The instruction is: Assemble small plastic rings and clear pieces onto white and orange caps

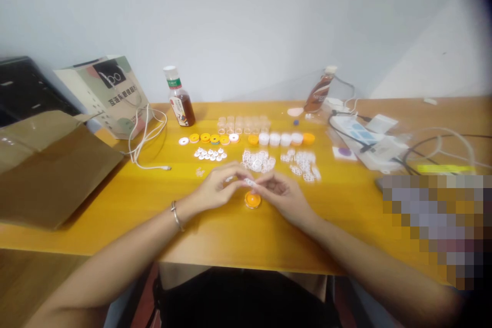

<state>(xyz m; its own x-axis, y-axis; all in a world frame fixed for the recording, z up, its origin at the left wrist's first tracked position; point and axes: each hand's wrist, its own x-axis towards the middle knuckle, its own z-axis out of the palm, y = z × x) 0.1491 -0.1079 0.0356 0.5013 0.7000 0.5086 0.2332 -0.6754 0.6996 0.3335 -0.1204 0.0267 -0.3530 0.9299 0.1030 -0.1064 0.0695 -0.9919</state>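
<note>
Between the fingertips of both hands, near the middle of the table, is a small white plastic piece (249, 182); its exact kind is too small to tell. My left hand (217, 184) pinches its left end, with a bracelet on that wrist. From the other side, my right hand (286, 196) grips it between thumb and fingers. Directly below the fingertips an orange round cap (252, 200) lies on the wooden table (215, 243). Just beyond the hands are white openwork plastic parts (258, 160), a second heap of them (303, 161), and small white knobbed parts (209, 154).
Rows of yellow and white discs (209, 139), orange and white caps (280, 139) and clear rings (244, 124) stand farther back. Two bottles (180, 105) (320, 92) flank them. A cardboard box (57, 164), paper bag (111, 95) and white cable (142, 138) are left; power strips (369, 141) are right.
</note>
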